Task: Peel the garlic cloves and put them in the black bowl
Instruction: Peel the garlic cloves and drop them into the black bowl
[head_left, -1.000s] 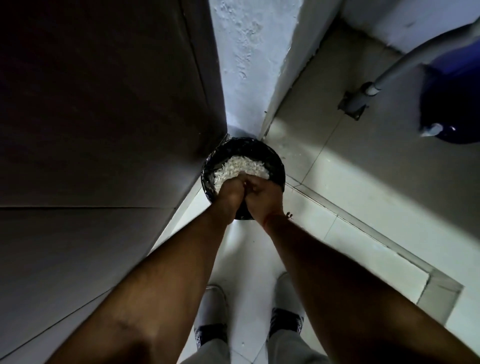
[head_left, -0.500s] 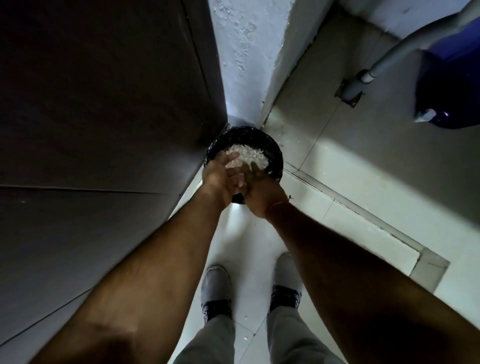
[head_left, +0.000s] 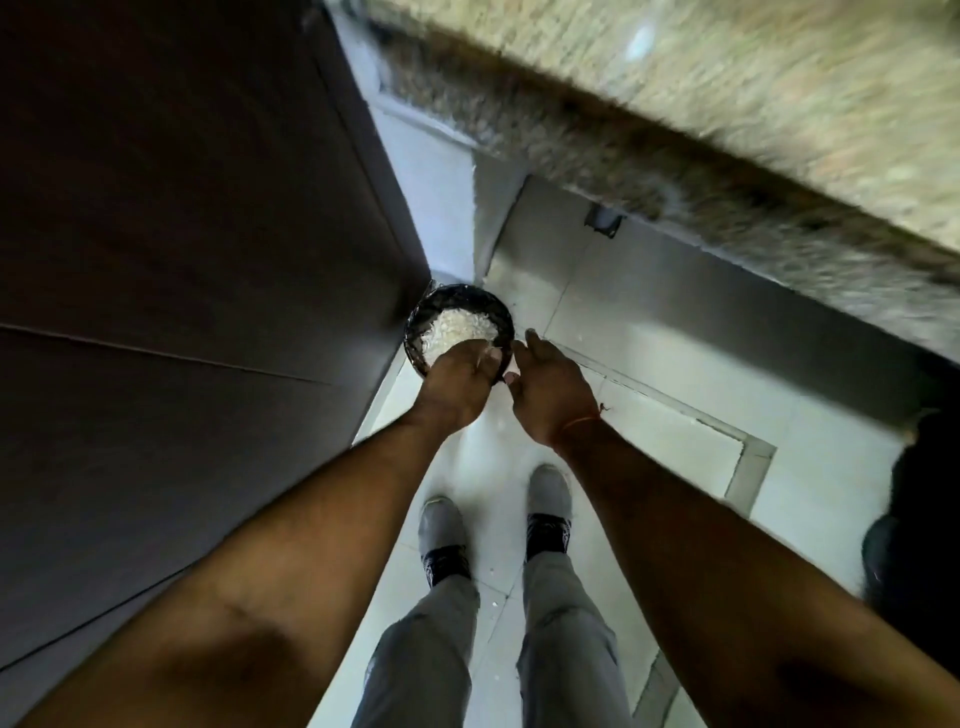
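Observation:
A round black container (head_left: 498, 312) stands on the floor in the corner, holding a heap of white garlic skins (head_left: 457, 330). My left hand (head_left: 457, 382) hovers over its near rim, fingers bent loosely down toward the heap, with nothing seen in them. My right hand (head_left: 553, 392) is just right of the container, a small gap away from the left hand. Its back faces me with the thumb pointing up. A small pale bit shows at its fingertips, and whether it is pinched there is unclear. No whole garlic clove is visible.
A dark cabinet side (head_left: 208, 260) rises on the left, tight against the container. A speckled stone counter edge (head_left: 675, 130) overhangs at the upper right, blurred. My shoes (head_left: 545, 499) stand on the pale tiled floor (head_left: 675, 415). Something dark (head_left: 919, 519) sits at the far right.
My hands were pressed and rubbing together over the container; now they have drawn apart. The view has swung so the counter shows instead of the pipe and blue vessel.

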